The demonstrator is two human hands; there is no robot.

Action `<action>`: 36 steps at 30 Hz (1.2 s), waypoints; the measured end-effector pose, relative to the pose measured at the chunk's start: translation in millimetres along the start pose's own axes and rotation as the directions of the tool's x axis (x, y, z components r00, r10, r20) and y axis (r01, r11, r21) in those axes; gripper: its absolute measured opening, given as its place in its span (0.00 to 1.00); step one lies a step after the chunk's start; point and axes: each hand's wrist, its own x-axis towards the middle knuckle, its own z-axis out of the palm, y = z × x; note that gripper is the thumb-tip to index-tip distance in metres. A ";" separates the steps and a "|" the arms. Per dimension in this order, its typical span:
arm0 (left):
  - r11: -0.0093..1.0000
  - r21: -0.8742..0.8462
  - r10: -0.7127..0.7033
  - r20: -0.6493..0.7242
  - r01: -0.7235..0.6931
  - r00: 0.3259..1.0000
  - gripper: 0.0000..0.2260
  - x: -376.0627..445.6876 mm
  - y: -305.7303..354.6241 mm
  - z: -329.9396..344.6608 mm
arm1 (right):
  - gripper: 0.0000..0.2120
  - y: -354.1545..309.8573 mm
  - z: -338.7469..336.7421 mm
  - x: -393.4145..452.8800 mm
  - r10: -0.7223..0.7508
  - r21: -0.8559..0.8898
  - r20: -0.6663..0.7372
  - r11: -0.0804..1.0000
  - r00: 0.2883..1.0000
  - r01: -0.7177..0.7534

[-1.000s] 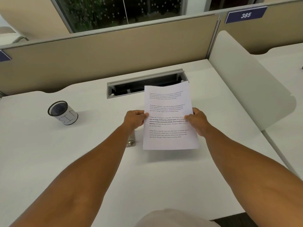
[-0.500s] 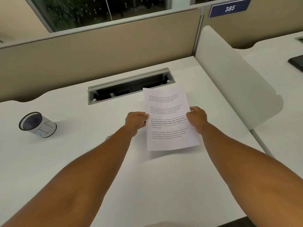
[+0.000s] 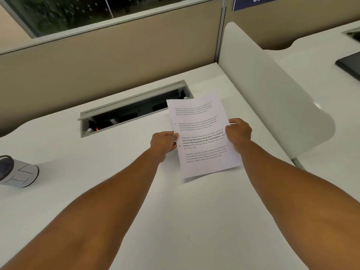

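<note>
Left hand (image 3: 163, 142) and right hand (image 3: 238, 131) pinch the printed sheet (image 3: 202, 137) by its side edges, held just above the white desk (image 3: 175, 221), cable tray (image 3: 126, 112) at ten o'clock; next, I'd guess, laying it flat.

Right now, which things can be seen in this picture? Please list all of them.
printed sheet: one, white with black text, held above the desk, between the hands
desk: one, white, under the arms
cable tray: one, grey, lid open, sunk in the desk behind the sheet
mesh cup: one, black rim and grey wrap, left edge of the desk
partition: one, beige, behind the desk
side divider: one, white, right of the desk
number plate: one, blue, upper right on the partition
left hand: one, grips the sheet's left edge
right hand: one, grips the sheet's right edge
</note>
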 end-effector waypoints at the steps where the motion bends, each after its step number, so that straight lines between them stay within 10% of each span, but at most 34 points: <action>1: 1.000 0.000 -0.005 0.004 0.005 1.000 0.03 2.6 1.3 4.2 | 0.18 -0.9 -1.5 5.6 -0.004 -0.008 -0.018 1.000 1.000 0.003; 36: 0.999 0.039 -0.034 -0.010 0.034 0.999 0.08 47.5 6.7 104.9 | 0.15 6.6 -15.4 87.1 -0.095 -0.266 -0.353 0.964 0.931 -0.002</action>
